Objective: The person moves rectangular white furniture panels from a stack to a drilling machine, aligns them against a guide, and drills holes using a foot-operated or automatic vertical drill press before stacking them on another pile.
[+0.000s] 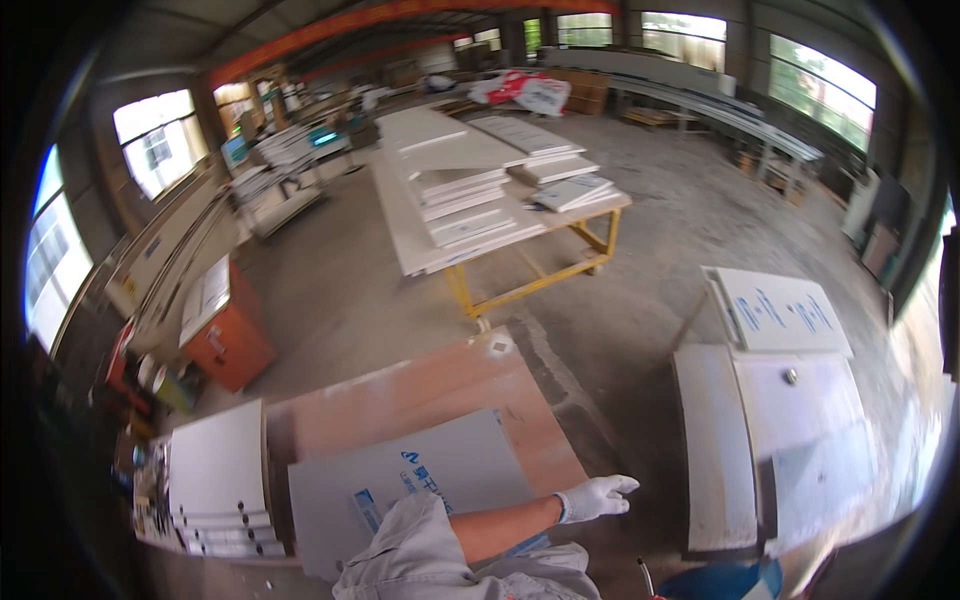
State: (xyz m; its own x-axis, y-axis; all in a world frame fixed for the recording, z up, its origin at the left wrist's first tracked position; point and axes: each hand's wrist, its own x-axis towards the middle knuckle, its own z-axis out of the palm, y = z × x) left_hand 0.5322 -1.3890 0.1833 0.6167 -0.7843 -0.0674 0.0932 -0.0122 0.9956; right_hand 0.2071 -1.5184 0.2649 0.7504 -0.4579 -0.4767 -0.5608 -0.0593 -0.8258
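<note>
My left hand [597,499], in a white glove, reaches across to the right from a grey sleeve. Its fingers are stretched out and hold nothing that I can see. It hovers just past the right edge of a brown tabletop [380,385]. Beneath my forearm lies a flat pale grey panel [330,490] with blue printing. A stack of white panels [218,460] with dark round holes along its edge stands left of it. My right hand does not show.
To the right, pale panels [715,440] and a printed white board [785,312] rest on a stand. A blue object [720,582] sits at the lower edge. Ahead is a yellow-framed table [540,285] with stacked white boards [450,190]. An orange cabinet [232,335] stands left.
</note>
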